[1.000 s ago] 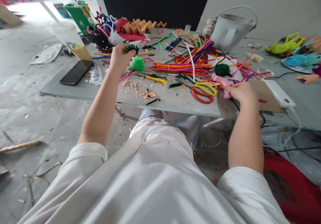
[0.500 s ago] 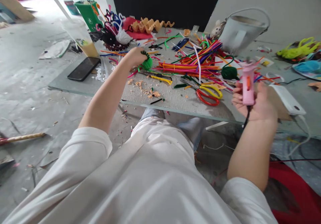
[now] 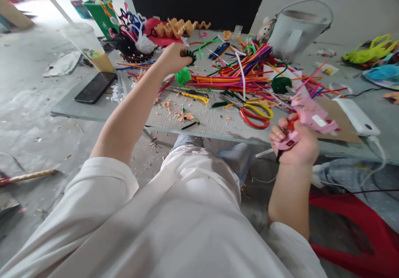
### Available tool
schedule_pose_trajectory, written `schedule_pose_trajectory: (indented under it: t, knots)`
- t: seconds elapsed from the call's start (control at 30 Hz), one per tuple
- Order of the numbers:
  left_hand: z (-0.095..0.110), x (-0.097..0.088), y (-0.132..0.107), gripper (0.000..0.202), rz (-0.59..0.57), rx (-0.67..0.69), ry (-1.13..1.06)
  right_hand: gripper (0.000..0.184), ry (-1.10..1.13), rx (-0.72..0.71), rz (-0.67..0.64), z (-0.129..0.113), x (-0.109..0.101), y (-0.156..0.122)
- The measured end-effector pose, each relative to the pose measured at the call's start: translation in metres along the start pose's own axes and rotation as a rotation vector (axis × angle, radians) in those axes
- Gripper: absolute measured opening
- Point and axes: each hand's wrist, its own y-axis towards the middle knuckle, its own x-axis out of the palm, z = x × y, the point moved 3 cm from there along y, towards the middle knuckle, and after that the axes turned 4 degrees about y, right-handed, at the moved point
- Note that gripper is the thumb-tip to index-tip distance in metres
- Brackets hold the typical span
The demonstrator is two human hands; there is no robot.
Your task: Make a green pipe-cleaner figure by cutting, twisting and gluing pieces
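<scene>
My left hand [image 3: 175, 58] reaches over the back of the table, its fingertips pinched on a dark green fuzzy pipe-cleaner piece [image 3: 189, 57]. Just below those fingers is a bright green fuzzy ball [image 3: 183, 77]; I cannot tell whether it joins the held piece. On the right, my right hand [image 3: 296, 143] wraps round the handle of a pink glue gun [image 3: 308, 112], fingers at its orange trigger. The gun is tilted over the table's front edge, with a black cord at its handle end. Red-and-yellow-handled scissors [image 3: 255, 114] and a yellow cutter knife [image 3: 195, 97] lie between my hands.
Bundled pipe cleaners [image 3: 230, 80] spread across the middle. A dark green ball [image 3: 281, 84] sits near the glue gun. A phone [image 3: 95, 87] and a drink cup [image 3: 90, 47] are at left. A metal bucket [image 3: 296, 37] and a white power bank [image 3: 357, 116] stand right.
My right hand has turned the glue gun from upright to tilted sideways and closed round its handle. My left hand has shifted slightly right and up with the dark green piece.
</scene>
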Motion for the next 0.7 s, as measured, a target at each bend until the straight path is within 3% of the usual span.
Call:
schedule_pose_trajectory:
  t: [0.1, 0.17, 0.23, 0.3, 0.33, 0.4, 0.53, 0.63, 0.7]
  knots:
    - [0.031, 0.023, -0.047, 0.012, 0.067, 0.093, 0.000, 0.023, -0.088, -0.127, 0.043, 0.011, 0.008, -0.017]
    - [0.054, 0.053, -0.094, 0.005, -0.079, 0.179, -0.043, 0.018, -0.187, -0.246, 0.116, 0.020, 0.016, -0.032]
    - [0.076, 0.089, -0.140, 0.012, -0.310, 0.334, -0.204, 0.019, -0.236, -0.325, 0.143, 0.028, 0.025, -0.047]
    - [0.089, 0.117, -0.174, 0.012, -0.455, 0.398, -0.326, 0.024, -0.247, -0.338, 0.152, 0.036, 0.033, -0.058]
    - [0.091, 0.125, -0.184, 0.012, -0.472, 0.389, -0.336, 0.026, -0.240, -0.323, 0.162, 0.039, 0.034, -0.062]
    - [0.092, 0.133, -0.191, 0.014, -0.463, 0.353, -0.358, 0.029, -0.209, -0.274, 0.213, 0.045, 0.034, -0.065]
    - [0.088, 0.129, -0.186, 0.020, -0.514, 0.279, -0.400, 0.033, -0.197, -0.199, 0.317, 0.051, 0.027, -0.061]
    - [0.090, 0.124, -0.183, 0.023, -0.564, 0.255, -0.300, 0.034, -0.218, -0.202, 0.290, 0.055, 0.020, -0.053]
    - [0.095, 0.123, -0.183, 0.035, -0.630, 0.244, -0.274, 0.033, -0.238, -0.216, 0.251, 0.057, 0.015, -0.051]
